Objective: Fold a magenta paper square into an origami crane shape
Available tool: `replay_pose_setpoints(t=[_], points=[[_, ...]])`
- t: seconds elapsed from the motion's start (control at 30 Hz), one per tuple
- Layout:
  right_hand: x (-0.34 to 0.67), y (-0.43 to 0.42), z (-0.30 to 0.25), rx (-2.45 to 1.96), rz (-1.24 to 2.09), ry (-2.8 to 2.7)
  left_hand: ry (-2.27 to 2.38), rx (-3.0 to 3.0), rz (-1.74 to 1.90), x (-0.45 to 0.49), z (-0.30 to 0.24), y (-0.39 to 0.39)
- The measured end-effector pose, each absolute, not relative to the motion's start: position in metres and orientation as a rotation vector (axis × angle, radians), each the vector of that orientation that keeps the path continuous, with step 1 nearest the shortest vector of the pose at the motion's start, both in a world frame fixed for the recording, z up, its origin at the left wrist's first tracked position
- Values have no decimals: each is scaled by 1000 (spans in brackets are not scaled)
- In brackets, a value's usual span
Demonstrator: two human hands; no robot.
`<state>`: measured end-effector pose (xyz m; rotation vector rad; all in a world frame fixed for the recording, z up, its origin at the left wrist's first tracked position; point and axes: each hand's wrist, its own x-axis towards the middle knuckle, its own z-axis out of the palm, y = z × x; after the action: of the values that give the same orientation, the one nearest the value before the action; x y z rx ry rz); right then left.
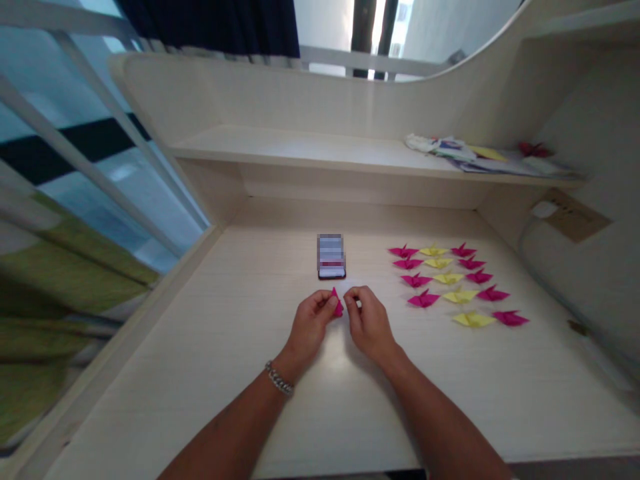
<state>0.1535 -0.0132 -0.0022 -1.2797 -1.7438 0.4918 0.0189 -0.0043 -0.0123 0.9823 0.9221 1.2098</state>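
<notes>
My left hand (311,321) pinches a small piece of folded pink paper (337,303) between thumb and fingers, over the middle of the desk. Just right of it, my right hand (369,320) is closed, with its fingers curled and the tips close to the paper. A narrow gap shows between those fingertips and the paper, and I see nothing in them. Beyond both hands lies a phone (331,257) with a lit, blurred screen. To the right, folded pink paper cranes (424,299) and yellow paper cranes (460,295) stand in three columns.
The pale desk (200,393) has a raised shelf (300,150) along its back. Papers (470,153) lie on the shelf's right part. A wall socket (570,213) with a plugged-in cable (550,287) is at the right. A white ladder-like frame (100,173) stands left.
</notes>
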Motion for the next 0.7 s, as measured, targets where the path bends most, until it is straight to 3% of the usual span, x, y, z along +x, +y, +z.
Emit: replay_pose_setpoints(t=[0.27,0.57,0.7], points=[[153,-14,-2,-1235,819,-1585,1010,1128,1234,16,-11,-5],[156,-14,-1,-1254,791,-1614,1017,969,1225,17,-12,-4],[157,-9,-3,-1187,1105,-1425,981,922,1243,16,-13,-3]])
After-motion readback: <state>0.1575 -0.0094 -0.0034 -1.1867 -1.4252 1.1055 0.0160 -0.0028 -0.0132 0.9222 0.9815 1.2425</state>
